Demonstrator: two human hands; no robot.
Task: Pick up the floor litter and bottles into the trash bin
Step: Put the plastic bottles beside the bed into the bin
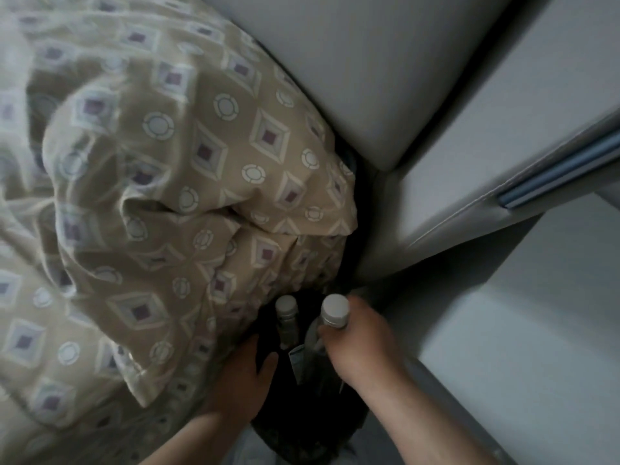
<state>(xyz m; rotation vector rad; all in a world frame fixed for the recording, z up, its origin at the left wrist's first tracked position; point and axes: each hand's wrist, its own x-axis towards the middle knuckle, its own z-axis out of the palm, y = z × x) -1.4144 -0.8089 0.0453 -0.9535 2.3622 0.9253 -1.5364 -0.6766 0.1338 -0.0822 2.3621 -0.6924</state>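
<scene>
Two clear bottles with white caps stand upright in a dark trash bin point(303, 437) at the bottom centre. My right hand point(360, 344) grips the neck of the right bottle point(333, 312), just under its cap. The left bottle point(287, 317) stands free beside it. My left hand point(245, 374) rests on the bin's dark left edge, fingers hidden against the quilt. A small white label or paper piece point(297, 359) shows between the bottles.
A beige patterned quilt point(167, 196) hangs over the bed on the left, touching the bin. A grey padded headboard point(352, 72) and a white nightstand point(503, 146) with a blue book point(563, 176) crowd the right. The bin sits in the narrow gap between them.
</scene>
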